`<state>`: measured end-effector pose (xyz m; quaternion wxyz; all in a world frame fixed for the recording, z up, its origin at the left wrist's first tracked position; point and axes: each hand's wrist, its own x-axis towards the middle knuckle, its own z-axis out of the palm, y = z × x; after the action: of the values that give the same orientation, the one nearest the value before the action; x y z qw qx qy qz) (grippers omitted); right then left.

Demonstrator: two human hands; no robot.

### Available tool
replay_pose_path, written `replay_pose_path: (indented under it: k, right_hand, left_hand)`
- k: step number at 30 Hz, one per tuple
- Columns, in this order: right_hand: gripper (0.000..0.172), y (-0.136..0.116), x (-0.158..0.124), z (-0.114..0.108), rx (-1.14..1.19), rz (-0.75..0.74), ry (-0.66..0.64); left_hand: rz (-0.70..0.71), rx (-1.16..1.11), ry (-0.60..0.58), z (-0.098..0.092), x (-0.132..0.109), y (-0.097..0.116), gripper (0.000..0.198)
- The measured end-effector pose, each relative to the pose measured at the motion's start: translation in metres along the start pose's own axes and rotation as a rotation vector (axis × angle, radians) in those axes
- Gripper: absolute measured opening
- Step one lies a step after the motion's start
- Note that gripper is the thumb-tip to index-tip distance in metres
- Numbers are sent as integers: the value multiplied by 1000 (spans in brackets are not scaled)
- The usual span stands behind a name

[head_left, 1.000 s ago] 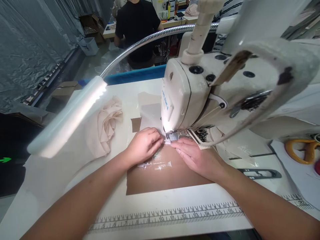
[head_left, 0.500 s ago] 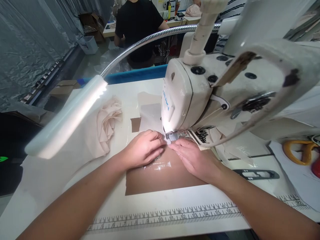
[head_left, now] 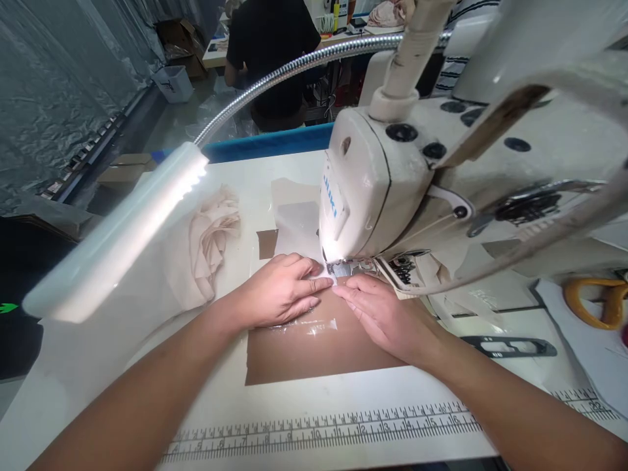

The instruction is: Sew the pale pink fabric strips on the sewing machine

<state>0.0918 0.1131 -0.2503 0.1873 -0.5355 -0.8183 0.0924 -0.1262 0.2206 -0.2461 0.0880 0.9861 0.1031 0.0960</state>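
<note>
A small piece of white fabric [head_left: 328, 277] lies under the needle area of the white sewing machine [head_left: 360, 190], most of it hidden by fingers. My left hand [head_left: 284, 291] is at its left, fingers closed down on the fabric with one fingertip pointing toward the right hand. From the right, my right hand [head_left: 380, 311] pinches the edge of the fabric between thumb and fingers, just in front of the presser foot. Both hands rest over a brown taped sheet [head_left: 324, 356] on the white table [head_left: 216, 399].
Crumpled pale pink fabric [head_left: 210, 242] lies left, beneath a lit lamp [head_left: 122, 235] on a flexible metal neck. A printed ruler [head_left: 343, 428] runs along the front edge. To the right are a dark flat tool [head_left: 510, 346] and orange-handled scissors [head_left: 593, 302]. Another person [head_left: 269, 55] sits beyond.
My left hand's fingers have stretched slightly to the right, closer to the right fingertips. The view has shifted a little, so the machine appears larger and farther right.
</note>
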Motion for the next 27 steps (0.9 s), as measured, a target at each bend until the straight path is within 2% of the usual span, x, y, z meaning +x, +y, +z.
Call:
replay_pose_path:
  k: [13, 19, 23, 27]
  right_hand:
    - [34, 2, -2, 8, 11, -9, 30]
    - [33, 2, 2, -2, 31, -21, 2]
    - [33, -1, 6, -10, 15, 28, 17]
    - [33, -1, 8, -9, -26, 24, -3]
  left_hand:
    - [3, 4, -32, -4, 0, -3, 37]
    - [0, -5, -46, -4, 0, -5, 37]
    - [5, -6, -42, -4, -1, -6, 37]
    - [13, -5, -33, -4, -2, -6, 37]
